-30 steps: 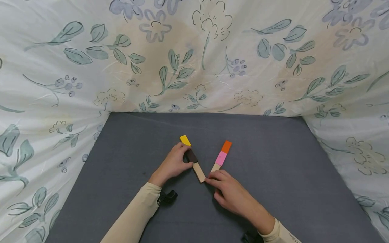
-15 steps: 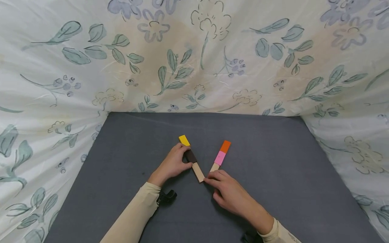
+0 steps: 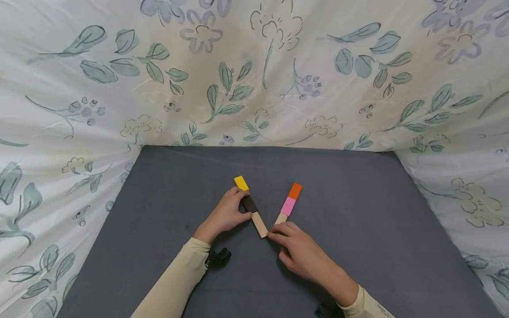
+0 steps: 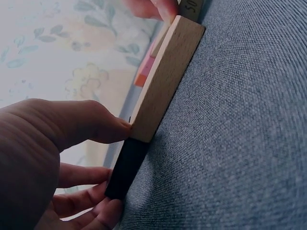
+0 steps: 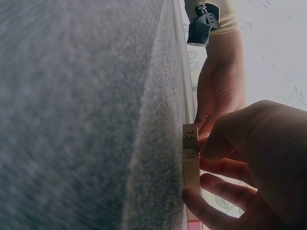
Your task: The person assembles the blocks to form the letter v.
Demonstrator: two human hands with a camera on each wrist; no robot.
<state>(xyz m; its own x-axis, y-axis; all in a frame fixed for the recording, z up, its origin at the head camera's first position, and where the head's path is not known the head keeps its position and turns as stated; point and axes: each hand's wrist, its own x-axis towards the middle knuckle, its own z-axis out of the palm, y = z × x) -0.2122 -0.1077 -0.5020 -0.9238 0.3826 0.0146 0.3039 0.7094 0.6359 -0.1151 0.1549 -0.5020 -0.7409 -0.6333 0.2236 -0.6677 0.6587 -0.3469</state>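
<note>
Two slanting rows of small blocks meet in a V. At the left row, my left hand [image 3: 224,212] holds the dark brown block [image 3: 249,204] between thumb and fingers. Its thumb [image 4: 103,122] lies at the joint with a plain wooden block [image 3: 260,225]. Beyond the fingers sticks out a yellow block [image 3: 241,182]. My right hand [image 3: 304,251] grips the plain wooden block [image 3: 281,218] at the foot of the right row, mostly covered by the fingers. One fingertip touches the V's corner. A pink block [image 3: 288,206] and an orange block [image 3: 295,191] continue that row.
The blocks lie on a dark grey cloth-covered table [image 3: 350,198]. Floral curtains [image 3: 278,88] hang behind and at both sides. A black wrist camera [image 3: 218,257] sits on my left wrist. Block ends are marked 75 and 50 in the right wrist view.
</note>
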